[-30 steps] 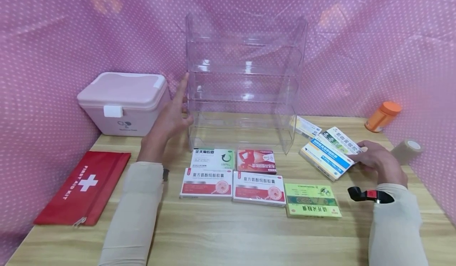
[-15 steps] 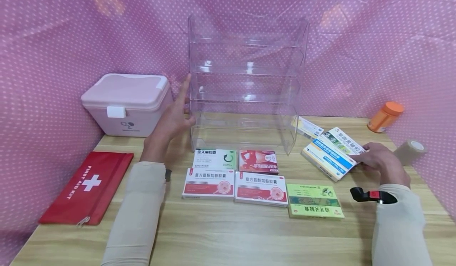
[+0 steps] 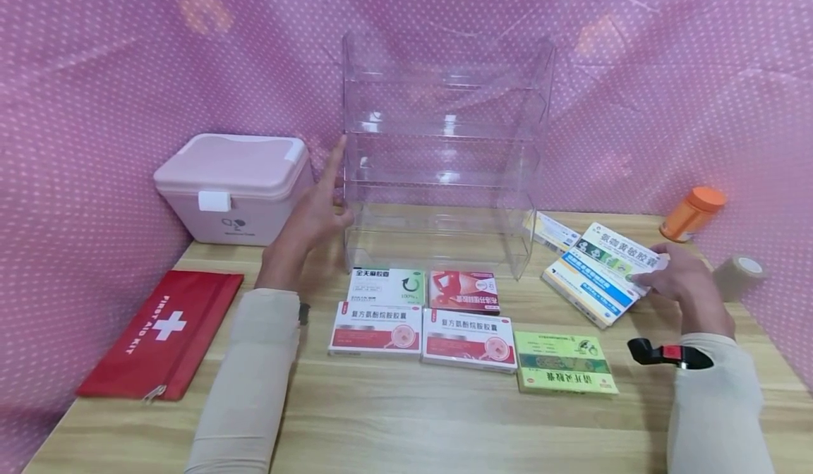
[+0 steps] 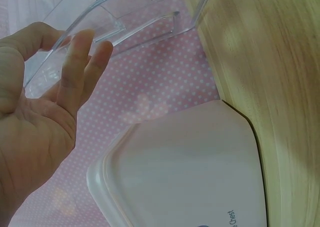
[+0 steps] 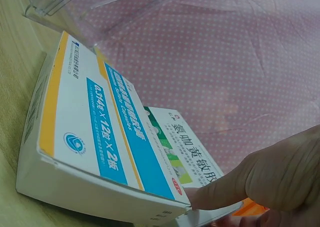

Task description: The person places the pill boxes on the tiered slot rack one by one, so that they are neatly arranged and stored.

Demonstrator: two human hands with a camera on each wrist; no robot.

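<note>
We see bright, even light from above; two soft hotspots glow on the pink backdrop [image 3: 203,12]. Glare streaks run along the clear rack [image 3: 444,118] shelves. Shadows on the table [image 3: 413,424] are faint and short. Head view bends at the edges, wide-angle. Both wrist views are soft up close: the left hand [image 4: 35,122] and right hand [image 5: 280,174] blur.

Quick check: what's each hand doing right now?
Left hand: open, straight fingers against the clear shelf rack.
Right hand: pinching the medicine boxes.
</note>
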